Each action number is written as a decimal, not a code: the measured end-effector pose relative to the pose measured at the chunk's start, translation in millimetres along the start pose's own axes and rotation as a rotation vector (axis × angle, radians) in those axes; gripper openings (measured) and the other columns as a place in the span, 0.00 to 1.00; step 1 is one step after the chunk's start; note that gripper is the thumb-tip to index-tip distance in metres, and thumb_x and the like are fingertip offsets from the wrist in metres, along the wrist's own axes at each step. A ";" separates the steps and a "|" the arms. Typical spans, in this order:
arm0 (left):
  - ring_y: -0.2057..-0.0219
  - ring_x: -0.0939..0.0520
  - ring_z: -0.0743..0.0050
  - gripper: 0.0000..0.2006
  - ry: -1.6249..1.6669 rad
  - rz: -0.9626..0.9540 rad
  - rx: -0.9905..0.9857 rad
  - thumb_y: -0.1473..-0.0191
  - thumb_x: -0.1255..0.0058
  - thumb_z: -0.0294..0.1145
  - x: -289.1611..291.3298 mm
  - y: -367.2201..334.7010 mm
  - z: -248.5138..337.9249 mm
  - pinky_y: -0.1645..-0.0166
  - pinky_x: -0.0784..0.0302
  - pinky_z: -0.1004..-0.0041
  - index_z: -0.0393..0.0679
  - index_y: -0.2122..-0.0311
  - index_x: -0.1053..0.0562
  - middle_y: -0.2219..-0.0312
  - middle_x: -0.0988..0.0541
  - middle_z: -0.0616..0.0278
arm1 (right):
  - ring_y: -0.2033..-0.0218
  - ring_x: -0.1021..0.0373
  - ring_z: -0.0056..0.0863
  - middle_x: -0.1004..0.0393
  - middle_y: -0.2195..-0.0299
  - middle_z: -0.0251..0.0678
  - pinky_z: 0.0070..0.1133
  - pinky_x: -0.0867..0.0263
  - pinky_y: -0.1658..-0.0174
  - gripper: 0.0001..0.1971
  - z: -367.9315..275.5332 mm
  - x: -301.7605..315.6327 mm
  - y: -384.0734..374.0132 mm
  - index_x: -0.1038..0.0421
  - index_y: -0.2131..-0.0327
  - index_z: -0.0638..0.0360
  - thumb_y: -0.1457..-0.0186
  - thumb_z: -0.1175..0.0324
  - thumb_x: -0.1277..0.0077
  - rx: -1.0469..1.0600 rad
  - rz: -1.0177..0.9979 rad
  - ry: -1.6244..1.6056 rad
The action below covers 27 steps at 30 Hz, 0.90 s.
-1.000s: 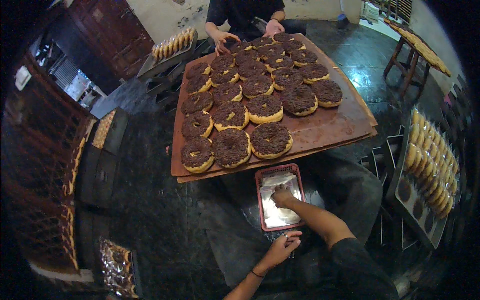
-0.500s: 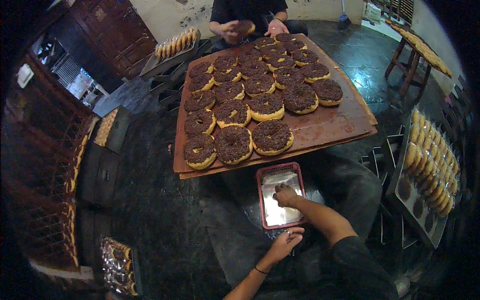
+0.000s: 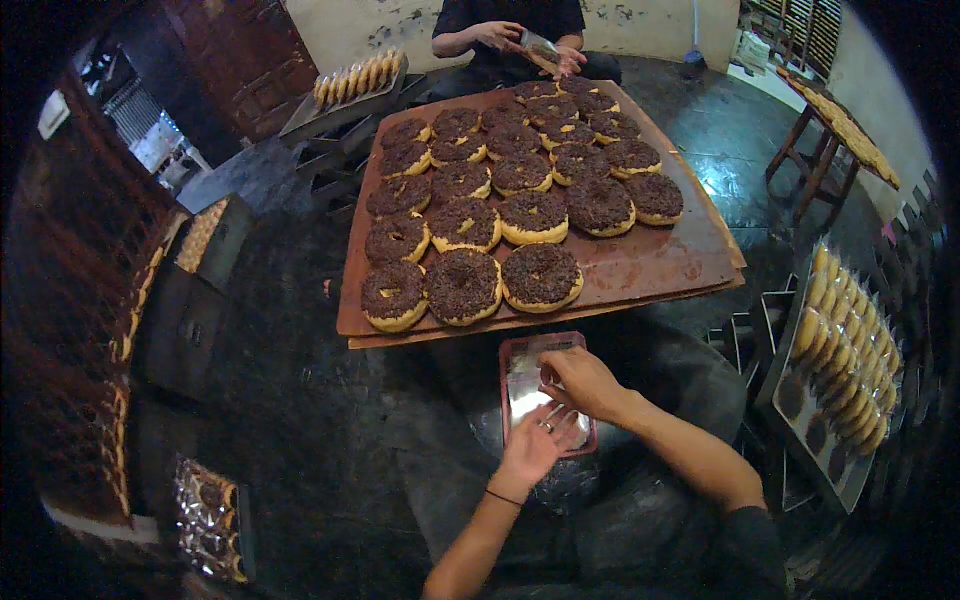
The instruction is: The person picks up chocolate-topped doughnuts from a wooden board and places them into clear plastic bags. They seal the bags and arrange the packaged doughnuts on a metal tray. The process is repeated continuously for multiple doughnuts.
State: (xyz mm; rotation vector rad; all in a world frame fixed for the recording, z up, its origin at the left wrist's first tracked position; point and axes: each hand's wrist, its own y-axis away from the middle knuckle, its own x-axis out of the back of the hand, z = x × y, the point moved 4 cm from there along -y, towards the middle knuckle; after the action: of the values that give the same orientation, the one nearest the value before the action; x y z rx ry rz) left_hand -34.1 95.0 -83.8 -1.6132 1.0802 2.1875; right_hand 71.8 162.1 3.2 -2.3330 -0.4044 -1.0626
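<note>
A pink plastic basket lies just below the board's near edge, with a stack of clear plastic bags in it. My right hand is over the basket, thumb and fingers pinched together; whatever is between them is too thin and see-through to make out. Palm up, my left hand reaches over the basket's near left part, its fingers stretched out below the right one. Several ring doughnuts with dark chocolate sprinkles sit in rows on the brown board in front of me.
Across the board, a person handles a doughnut in a clear bag. Trays of bagged doughnuts stand at the right, far left and lower left. A wooden bench is at the far right.
My right hand has drawn up off the bags, its fingers pinching. The left hand has moved up over the basket and opened. The other person's doughnut is now in a bag.
</note>
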 end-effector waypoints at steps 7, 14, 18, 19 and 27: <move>0.44 0.43 0.42 0.42 0.141 -0.434 0.076 0.51 0.73 0.66 -70.4 31.4 67.0 0.44 0.54 0.40 0.37 0.42 0.50 0.42 0.51 0.43 | 0.77 0.38 0.28 0.35 0.78 0.30 0.24 0.41 0.72 0.16 -63.3 54.4 25.8 0.30 0.70 0.54 0.69 0.70 0.41 0.355 0.272 0.105; 0.49 0.36 0.38 0.26 -0.624 -0.255 -0.019 0.44 0.62 0.39 -86.1 59.4 106.6 0.51 0.35 0.44 0.36 0.44 0.49 0.46 0.44 0.38 | 0.62 0.32 0.36 0.29 0.62 0.39 0.29 0.32 0.61 0.16 -85.6 69.0 25.1 0.30 0.67 0.55 0.66 0.70 0.44 0.532 0.168 0.107; 0.52 0.31 0.41 0.23 -0.445 -0.252 0.006 0.47 0.61 0.24 -94.4 74.7 108.9 0.54 0.28 0.52 0.35 0.45 0.47 0.50 0.38 0.38 | 0.54 0.34 0.36 0.34 0.54 0.42 0.36 0.42 0.46 0.21 -97.2 92.6 29.5 0.34 0.59 0.60 0.62 0.70 0.48 0.372 -0.301 -0.159; 0.55 0.28 0.43 0.25 -0.436 -0.239 0.010 0.50 0.57 0.23 -101.9 80.8 106.0 0.54 0.27 0.52 0.35 0.46 0.46 0.52 0.36 0.37 | 0.53 0.35 0.37 0.34 0.53 0.42 0.37 0.46 0.44 0.24 -99.4 99.0 33.0 0.38 0.54 0.61 0.60 0.71 0.50 0.321 -0.382 -0.178; 0.55 0.27 0.51 0.30 -0.866 -0.256 -0.078 0.52 0.51 0.29 -123.6 104.0 98.7 0.53 0.27 0.63 0.36 0.45 0.48 0.50 0.37 0.41 | 0.52 0.36 0.37 0.37 0.51 0.46 0.37 0.42 0.48 0.24 -115.9 102.8 39.6 0.33 0.57 0.57 0.57 0.56 0.45 0.462 -0.196 -0.134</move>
State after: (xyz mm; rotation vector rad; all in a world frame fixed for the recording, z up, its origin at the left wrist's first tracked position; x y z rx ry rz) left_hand -119.0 117.0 83.9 -0.6079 0.4962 2.3585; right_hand 87.0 67.1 130.9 -1.9805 -0.8477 -0.7945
